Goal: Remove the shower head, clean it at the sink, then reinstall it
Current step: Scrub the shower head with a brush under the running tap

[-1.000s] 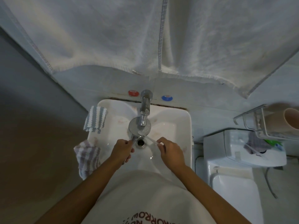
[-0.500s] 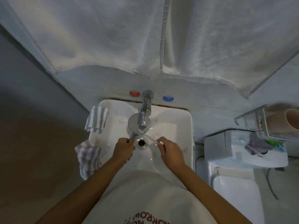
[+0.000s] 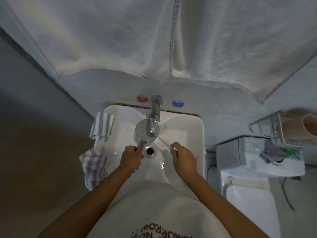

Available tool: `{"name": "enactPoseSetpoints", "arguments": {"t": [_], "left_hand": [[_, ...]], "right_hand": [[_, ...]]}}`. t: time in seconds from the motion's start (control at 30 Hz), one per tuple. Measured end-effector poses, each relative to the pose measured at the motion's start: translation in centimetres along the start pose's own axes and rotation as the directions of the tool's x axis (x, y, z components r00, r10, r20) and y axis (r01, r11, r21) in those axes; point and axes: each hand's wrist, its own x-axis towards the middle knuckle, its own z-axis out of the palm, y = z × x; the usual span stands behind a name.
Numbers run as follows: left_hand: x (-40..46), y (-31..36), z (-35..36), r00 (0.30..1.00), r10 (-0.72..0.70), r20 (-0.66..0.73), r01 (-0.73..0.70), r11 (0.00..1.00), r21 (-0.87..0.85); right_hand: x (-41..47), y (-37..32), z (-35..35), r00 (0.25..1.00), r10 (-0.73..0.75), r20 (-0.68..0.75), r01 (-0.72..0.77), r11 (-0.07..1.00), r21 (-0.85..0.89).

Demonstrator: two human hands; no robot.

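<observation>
White ceramic sink [image 3: 192, 134] sits against the wall, its basin wet and shining around the drain [image 3: 150, 150]. Inside it, the chrome shower head [image 3: 143, 130] is held over the bowl at 11 o'clock from the drain, its round face directly beneath the faucet [image 3: 154, 115]. The left hand [image 3: 131, 157] grips the handle with fingers curled round it, at 9 o'clock from the drain. The right hand [image 3: 184, 159] at 3 o'clock pinches a thin white brush [image 3: 164, 142] — its far tip reaches toward the rim of the head at the faucet's foot. Whether the bristles touch the head I cannot tell. On the sink's left rim, a blue-striped cloth [image 3: 103, 127] lies at 10 o'clock and a purple-striped cloth [image 3: 93, 166] hangs over the edge at 8 o'clock. Red [image 3: 142, 98] and blue [image 3: 178, 103] valve knobs flank the faucet on the wall. At 3 o'clock, a toilet tank [image 3: 257, 157] stands just beside the sink, with a wire rack [image 3: 267, 127] above it holding a pale cup [image 3: 308, 124] — little room on that side. White towels [image 3: 120, 35] hang overhead at 12 o'clock.
</observation>
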Motion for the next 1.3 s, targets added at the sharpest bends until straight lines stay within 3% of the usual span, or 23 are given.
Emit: {"name": "enactPoseSetpoints", "arguments": {"t": [0.13, 0.27, 0.43, 0.57, 0.7, 0.83, 1.0, 1.13, 1.3], "left_hand": [[-0.1, -0.2, -0.3, 1.000, -0.007, -0.001, 0.007, 1.000, -0.005], [-0.3, -0.3, -0.3, 1.000, -0.013, 0.016, 0.013, 1.000, 0.002], [-0.5, -0.3, -0.5, 1.000, 0.003, 0.002, -0.003, 0.999, 0.045], [-1.1, -0.2, -0.5, 1.000, 0.028, 0.011, -0.029, 0.993, 0.117], [-1.1, -0.5, -0.6, 1.000, 0.015, 0.000, -0.015, 0.992, 0.126], [-1.3, -0.9, -0.7, 0.999, 0.029, 0.029, -0.033, 0.988, 0.151], [-1.3, -1.0, -0.8, 0.999, 0.023, 0.023, -0.027, 0.986, 0.164], [-1.6, -0.9, -0.5, 0.998, 0.040, 0.050, -0.048, 0.985, 0.169], [-1.1, -1.1, -0.7, 1.000, -0.003, 0.020, 0.001, 0.996, 0.088]], "right_hand": [[-0.6, -0.4, 0.7, 0.991, -0.058, 0.119, 0.059, 0.998, -0.010], [0.0, -0.1, 0.3, 1.000, -0.015, 0.011, 0.015, 1.000, -0.021], [-0.4, -0.3, 0.7, 0.993, -0.059, 0.101, 0.061, 0.998, -0.018], [0.4, 0.3, -0.1, 0.999, 0.023, -0.040, -0.025, 0.999, -0.036], [-0.3, 0.0, 0.2, 0.998, -0.018, 0.056, 0.017, 1.000, 0.019], [0.3, 0.7, -0.2, 0.995, 0.086, -0.059, -0.086, 0.996, -0.002], [-0.1, 0.3, 0.4, 0.998, 0.003, 0.055, -0.005, 0.999, 0.039], [0.5, 0.5, 0.2, 0.996, 0.065, -0.054, -0.065, 0.998, -0.005], [-0.3, 0.5, 0.4, 0.999, -0.005, 0.051, 0.001, 0.997, 0.078]]}}
